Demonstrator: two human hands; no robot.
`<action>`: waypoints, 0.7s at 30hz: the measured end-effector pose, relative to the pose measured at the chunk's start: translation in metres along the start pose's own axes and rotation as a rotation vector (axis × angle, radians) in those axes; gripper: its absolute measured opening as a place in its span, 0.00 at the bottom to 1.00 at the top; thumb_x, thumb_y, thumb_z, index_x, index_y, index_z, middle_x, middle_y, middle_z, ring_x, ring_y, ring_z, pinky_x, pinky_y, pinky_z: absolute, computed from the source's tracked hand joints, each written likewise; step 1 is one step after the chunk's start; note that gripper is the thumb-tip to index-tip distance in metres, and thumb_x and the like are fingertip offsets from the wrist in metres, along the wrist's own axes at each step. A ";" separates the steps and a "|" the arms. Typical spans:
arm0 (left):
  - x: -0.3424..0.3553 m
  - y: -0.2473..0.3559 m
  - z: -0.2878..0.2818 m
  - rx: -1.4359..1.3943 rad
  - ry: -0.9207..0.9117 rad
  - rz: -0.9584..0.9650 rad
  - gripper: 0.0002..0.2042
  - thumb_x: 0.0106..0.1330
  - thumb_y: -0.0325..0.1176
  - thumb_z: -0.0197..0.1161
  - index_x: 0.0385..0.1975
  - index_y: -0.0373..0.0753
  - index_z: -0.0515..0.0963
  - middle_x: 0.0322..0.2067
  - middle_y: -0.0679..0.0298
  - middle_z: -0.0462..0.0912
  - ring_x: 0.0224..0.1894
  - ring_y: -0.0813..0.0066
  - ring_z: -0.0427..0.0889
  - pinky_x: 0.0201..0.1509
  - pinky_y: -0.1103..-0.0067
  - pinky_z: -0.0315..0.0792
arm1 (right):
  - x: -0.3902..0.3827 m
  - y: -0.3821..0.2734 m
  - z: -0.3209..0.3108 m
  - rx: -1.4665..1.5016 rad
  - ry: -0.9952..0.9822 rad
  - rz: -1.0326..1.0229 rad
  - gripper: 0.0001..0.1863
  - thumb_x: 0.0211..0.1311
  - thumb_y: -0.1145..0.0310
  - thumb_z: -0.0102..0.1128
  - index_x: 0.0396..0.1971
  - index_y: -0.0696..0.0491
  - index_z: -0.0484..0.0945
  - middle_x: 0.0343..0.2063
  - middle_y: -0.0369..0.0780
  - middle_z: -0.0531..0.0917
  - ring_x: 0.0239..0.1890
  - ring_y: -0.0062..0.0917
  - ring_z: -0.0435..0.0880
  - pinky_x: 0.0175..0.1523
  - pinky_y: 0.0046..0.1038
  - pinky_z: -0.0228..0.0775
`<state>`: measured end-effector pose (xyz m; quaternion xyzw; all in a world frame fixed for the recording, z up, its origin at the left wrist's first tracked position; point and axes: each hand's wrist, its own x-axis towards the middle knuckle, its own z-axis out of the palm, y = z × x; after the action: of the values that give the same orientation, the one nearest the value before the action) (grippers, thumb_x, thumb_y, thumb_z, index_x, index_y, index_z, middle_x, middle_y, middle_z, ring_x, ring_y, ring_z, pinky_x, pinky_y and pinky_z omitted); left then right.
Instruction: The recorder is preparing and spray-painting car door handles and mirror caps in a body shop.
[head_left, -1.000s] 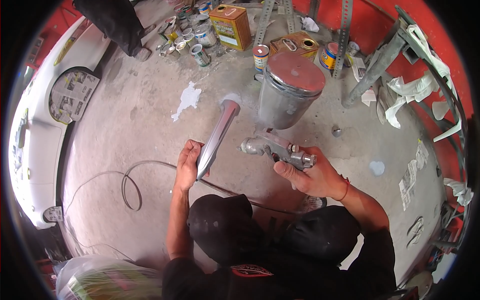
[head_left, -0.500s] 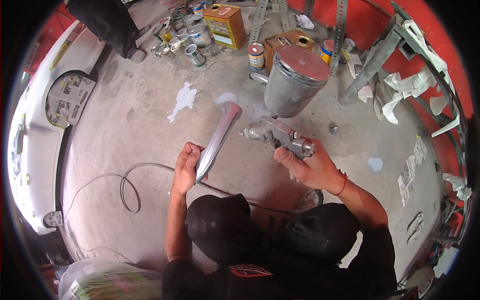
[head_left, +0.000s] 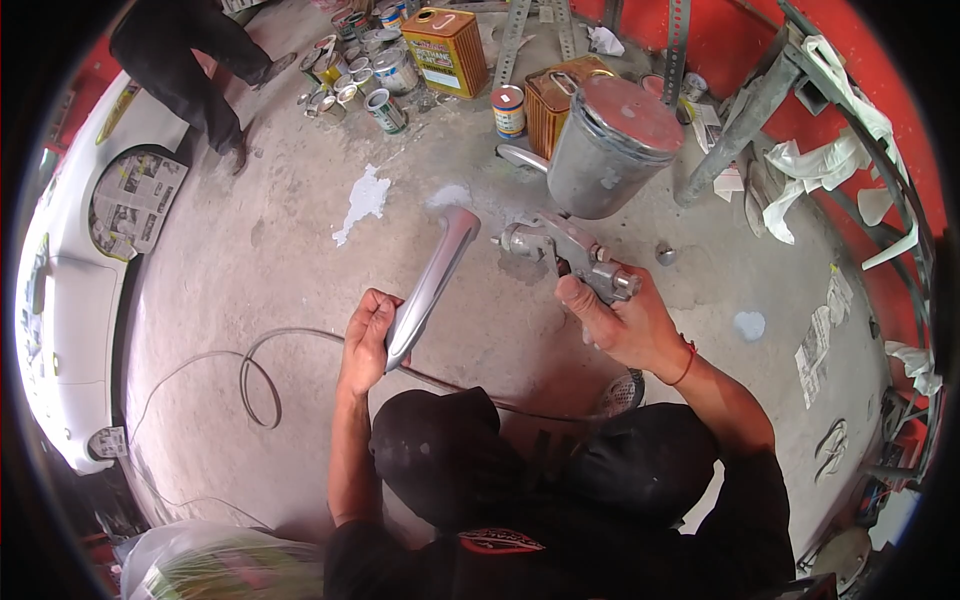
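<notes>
A silver car door handle [head_left: 432, 290] slants upward from my left hand [head_left: 371, 335], whose fingers are closed around its lower end. My right hand [head_left: 627, 325] is wrapped round the grip of a grey spray gun [head_left: 565, 252]. The gun's nozzle points left toward the handle's upper part, with a gap between them. A large grey paint cup [head_left: 607, 160] with a reddish lid rises above the gun. The fingers on the trigger side of the grip are mostly hidden. No spray mist can be made out.
Paint cans [head_left: 393, 72] and a yellow rectangular tin [head_left: 447, 50] crowd the far floor. A hose [head_left: 262, 400] loops on the concrete to my left. A white car [head_left: 75, 320] lines the left side. Another person's legs [head_left: 190, 70] stand far left. A metal stand [head_left: 740, 130] is at right.
My right hand has shifted the spray gun slightly right, and its cup has swung right too. The door handle has moved slightly down and left. The other person's legs have stepped apart.
</notes>
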<state>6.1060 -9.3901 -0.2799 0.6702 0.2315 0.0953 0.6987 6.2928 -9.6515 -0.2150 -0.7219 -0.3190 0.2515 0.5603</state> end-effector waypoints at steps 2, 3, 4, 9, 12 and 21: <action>0.000 -0.001 -0.002 -0.023 -0.019 -0.014 0.13 0.74 0.43 0.46 0.37 0.38 0.66 0.22 0.62 0.75 0.13 0.78 0.71 0.15 0.83 0.67 | -0.001 -0.002 -0.003 -0.136 -0.118 0.167 0.26 0.69 0.54 0.52 0.63 0.47 0.66 0.23 0.42 0.76 0.22 0.33 0.70 0.35 0.29 0.69; 0.000 -0.001 -0.002 -0.023 -0.020 -0.014 0.13 0.74 0.43 0.46 0.37 0.38 0.66 0.22 0.62 0.75 0.13 0.78 0.71 0.15 0.83 0.67 | -0.001 -0.002 -0.003 -0.137 -0.117 0.167 0.26 0.69 0.54 0.52 0.63 0.47 0.66 0.23 0.42 0.76 0.22 0.33 0.70 0.35 0.29 0.69; 0.000 -0.001 -0.002 -0.016 -0.020 -0.015 0.13 0.74 0.43 0.46 0.38 0.38 0.66 0.21 0.62 0.75 0.13 0.79 0.71 0.15 0.83 0.67 | -0.002 -0.003 -0.002 -0.134 -0.114 0.126 0.24 0.68 0.55 0.53 0.61 0.48 0.68 0.22 0.43 0.76 0.22 0.34 0.71 0.35 0.30 0.69; -0.001 0.000 0.000 0.002 0.001 -0.012 0.13 0.74 0.43 0.46 0.38 0.38 0.66 0.21 0.62 0.74 0.13 0.79 0.72 0.15 0.83 0.66 | -0.006 -0.009 0.000 -0.127 -0.126 0.005 0.21 0.68 0.56 0.53 0.57 0.50 0.72 0.21 0.44 0.76 0.22 0.36 0.74 0.34 0.31 0.69; 0.002 -0.002 0.000 -0.005 0.017 -0.018 0.13 0.74 0.43 0.46 0.37 0.38 0.66 0.21 0.63 0.74 0.13 0.79 0.72 0.16 0.83 0.67 | -0.008 -0.003 0.003 -0.128 -0.149 0.016 0.21 0.68 0.58 0.54 0.57 0.50 0.71 0.23 0.44 0.76 0.22 0.36 0.73 0.34 0.31 0.69; 0.002 0.000 0.004 0.034 0.057 0.021 0.16 0.74 0.46 0.46 0.36 0.36 0.67 0.20 0.61 0.75 0.13 0.78 0.73 0.15 0.84 0.68 | -0.015 -0.007 0.005 -0.051 -0.225 0.013 0.26 0.67 0.51 0.55 0.57 0.54 0.71 0.16 0.31 0.71 0.17 0.13 0.70 0.25 0.21 0.63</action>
<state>6.1096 -9.3929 -0.2808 0.6813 0.2457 0.1178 0.6794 6.2784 -9.6582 -0.2089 -0.7052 -0.3813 0.3265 0.5006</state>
